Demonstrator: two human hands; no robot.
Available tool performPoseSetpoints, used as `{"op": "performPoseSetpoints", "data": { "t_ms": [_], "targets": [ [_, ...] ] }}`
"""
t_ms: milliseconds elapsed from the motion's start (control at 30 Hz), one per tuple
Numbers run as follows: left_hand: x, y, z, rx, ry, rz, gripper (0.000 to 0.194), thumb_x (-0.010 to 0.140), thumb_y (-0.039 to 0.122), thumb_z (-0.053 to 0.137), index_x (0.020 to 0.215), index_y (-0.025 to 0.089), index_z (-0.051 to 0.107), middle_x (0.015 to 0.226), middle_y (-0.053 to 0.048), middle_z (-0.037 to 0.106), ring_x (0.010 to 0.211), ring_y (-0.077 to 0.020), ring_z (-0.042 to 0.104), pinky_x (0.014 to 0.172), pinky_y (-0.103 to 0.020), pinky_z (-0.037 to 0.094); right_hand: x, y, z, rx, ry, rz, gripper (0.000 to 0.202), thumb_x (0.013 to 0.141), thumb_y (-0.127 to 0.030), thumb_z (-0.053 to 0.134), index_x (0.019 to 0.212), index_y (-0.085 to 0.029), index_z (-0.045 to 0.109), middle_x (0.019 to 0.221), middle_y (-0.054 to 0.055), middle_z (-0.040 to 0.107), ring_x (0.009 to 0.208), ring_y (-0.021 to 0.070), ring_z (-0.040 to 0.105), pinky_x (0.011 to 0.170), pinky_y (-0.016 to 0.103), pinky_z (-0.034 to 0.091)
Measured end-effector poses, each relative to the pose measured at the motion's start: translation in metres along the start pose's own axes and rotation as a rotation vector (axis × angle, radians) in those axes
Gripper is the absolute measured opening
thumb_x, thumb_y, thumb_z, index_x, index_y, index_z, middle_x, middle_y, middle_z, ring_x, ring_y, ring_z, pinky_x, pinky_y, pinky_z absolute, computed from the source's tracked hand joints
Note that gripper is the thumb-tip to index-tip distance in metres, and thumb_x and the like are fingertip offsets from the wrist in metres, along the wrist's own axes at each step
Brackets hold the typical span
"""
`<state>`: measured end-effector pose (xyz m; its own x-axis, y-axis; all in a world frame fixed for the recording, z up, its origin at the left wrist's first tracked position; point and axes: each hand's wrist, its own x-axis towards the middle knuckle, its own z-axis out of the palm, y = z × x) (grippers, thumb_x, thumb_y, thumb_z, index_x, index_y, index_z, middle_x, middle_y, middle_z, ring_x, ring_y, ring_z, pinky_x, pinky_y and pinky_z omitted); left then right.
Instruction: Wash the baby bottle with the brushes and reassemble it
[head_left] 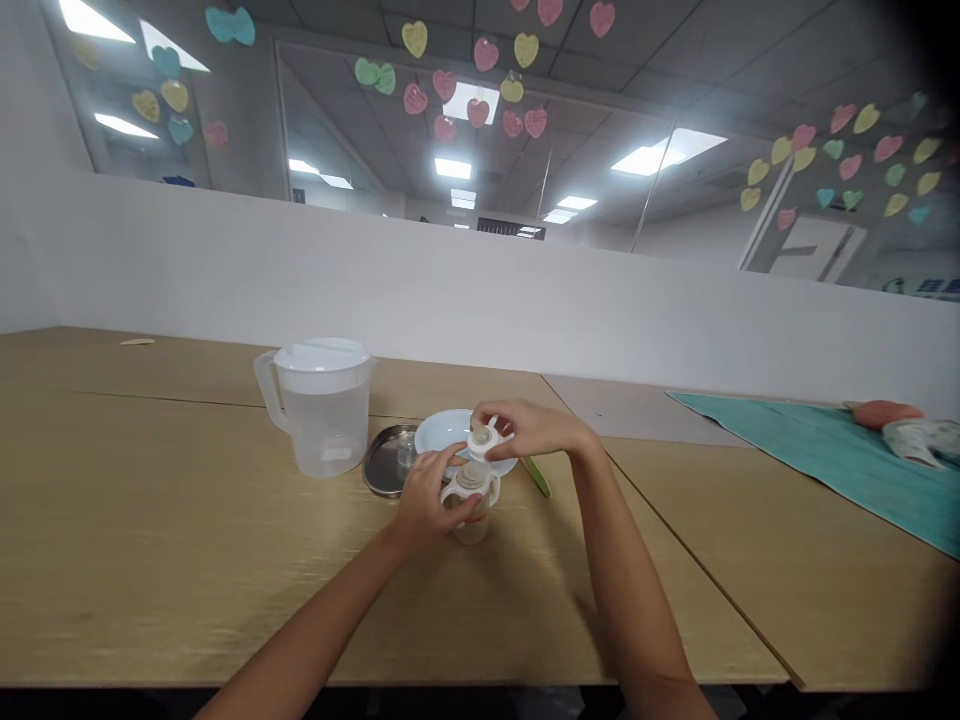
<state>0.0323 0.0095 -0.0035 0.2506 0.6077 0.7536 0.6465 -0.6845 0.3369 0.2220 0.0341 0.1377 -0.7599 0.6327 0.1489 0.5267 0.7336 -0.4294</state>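
A baby bottle (pixel 472 532) with white side handles stands upright on the table in front of me. My left hand (pixel 431 497) is closed around its upper part from the left. Just above the bottle's neck, my right hand (pixel 517 428) grips a white bottle cap (pixel 484 440) with a pale nipple in its middle. Whether the cap touches the neck I cannot tell. Behind my hands sits a light blue bowl (pixel 439 428), partly hidden by them.
A lidded clear pitcher (pixel 326 420) stands at the left behind a round metal tray (pixel 381 470) holding a small clear item. A green utensil (pixel 537 478) lies right of the bowl. At the far right, a teal cloth (pixel 817 450) bears a reddish item (pixel 887 413).
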Motion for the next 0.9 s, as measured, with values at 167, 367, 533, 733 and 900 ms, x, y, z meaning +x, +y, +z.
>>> {"op": "performPoseSetpoints", "data": {
  "t_ms": [167,367,533,733,900],
  "targets": [
    [0.0,-0.002,0.001,-0.013,-0.072,-0.053,0.069,0.071,0.048,0.06,0.128,0.018,0.035,0.107,-0.009,0.061,0.104,-0.0268,0.051,0.089,-0.041,0.038,0.007,0.003,0.006,-0.006,-0.118,0.072,0.033,0.058,-0.027,0.072,0.088,-0.019,0.059,0.081,-0.001,0.06,0.072,0.0127,0.055,0.059,0.021,0.038],
    [0.0,-0.006,0.003,-0.042,-0.168,-0.102,0.074,0.066,0.054,0.063,0.126,0.02,0.038,0.108,-0.01,0.058,0.101,-0.0274,0.052,0.086,-0.041,0.041,0.016,-0.005,0.019,-0.112,-0.132,0.15,0.033,0.052,-0.029,0.076,0.082,-0.02,0.065,0.069,-0.003,0.059,0.059,0.0108,0.052,0.049,0.019,0.032],
    [0.0,-0.006,0.005,-0.053,-0.17,-0.082,0.07,0.067,0.054,0.063,0.124,0.02,0.042,0.109,-0.01,0.058,0.1,-0.0262,0.053,0.085,-0.04,0.042,0.014,-0.02,0.025,-0.216,-0.065,0.204,0.025,0.062,-0.042,0.068,0.069,-0.017,0.066,0.06,0.0,0.058,0.054,0.0113,0.048,0.047,0.022,0.029],
    [0.0,-0.008,0.006,-0.022,-0.186,-0.098,0.064,0.066,0.056,0.062,0.115,0.017,0.048,0.099,-0.009,0.059,0.091,-0.0254,0.054,0.079,-0.039,0.043,0.014,-0.024,0.026,-0.302,0.061,0.212,0.027,0.078,-0.041,0.055,0.068,-0.017,0.063,0.066,0.003,0.06,0.055,0.012,0.047,0.05,0.024,0.028],
    [0.001,-0.008,0.004,-0.058,-0.184,-0.062,0.068,0.067,0.053,0.063,0.123,0.02,0.042,0.109,-0.009,0.058,0.098,-0.0257,0.053,0.084,-0.04,0.041,0.014,-0.021,0.028,-0.287,0.032,0.136,0.006,0.068,-0.018,0.06,0.074,-0.018,0.06,0.069,0.0,0.059,0.057,0.01,0.047,0.049,0.021,0.027]
  ]
}}
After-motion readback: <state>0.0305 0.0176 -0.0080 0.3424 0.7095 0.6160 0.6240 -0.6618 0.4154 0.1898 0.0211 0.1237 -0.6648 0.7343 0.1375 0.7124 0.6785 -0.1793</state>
